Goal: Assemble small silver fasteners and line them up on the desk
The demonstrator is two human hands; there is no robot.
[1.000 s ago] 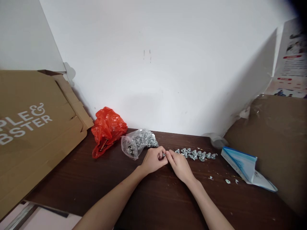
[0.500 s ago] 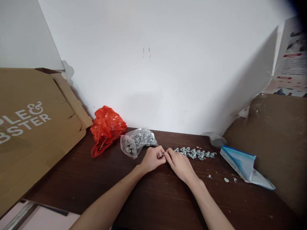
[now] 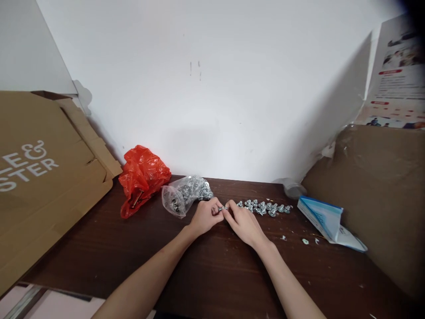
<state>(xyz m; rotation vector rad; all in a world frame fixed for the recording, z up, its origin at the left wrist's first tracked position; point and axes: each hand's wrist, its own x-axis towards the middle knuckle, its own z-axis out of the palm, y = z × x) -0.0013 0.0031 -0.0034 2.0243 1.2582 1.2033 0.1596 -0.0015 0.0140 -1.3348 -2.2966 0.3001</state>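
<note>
Above the dark tabletop my left hand [image 3: 206,216] and my right hand [image 3: 243,223] meet fingertip to fingertip. Between them is a small silvery screw [image 3: 221,208], pinched by the thumb and forefinger of the left. The thumb and forefinger of the right press on its other end, and the fingers partly cover it. Just beyond the right hand lies a cluster of silvery screws with wide round washers [image 3: 263,207]. A clear plastic bag [image 3: 187,192] full of small metal parts rests behind the left hand, its mouth towards the left.
A crumpled red plastic bag [image 3: 144,175] sits at the back left, near a large cardboard box [image 3: 49,195]. On the right are a blue and white folded packet [image 3: 327,221] and a brown carton [image 3: 372,190]. White scraps [image 3: 305,241] lie on the table [image 3: 212,279].
The view has shifted slightly, so everything sits a little further left and up. The fingers of my right hand have moved a little around the screw, which now shows more.
</note>
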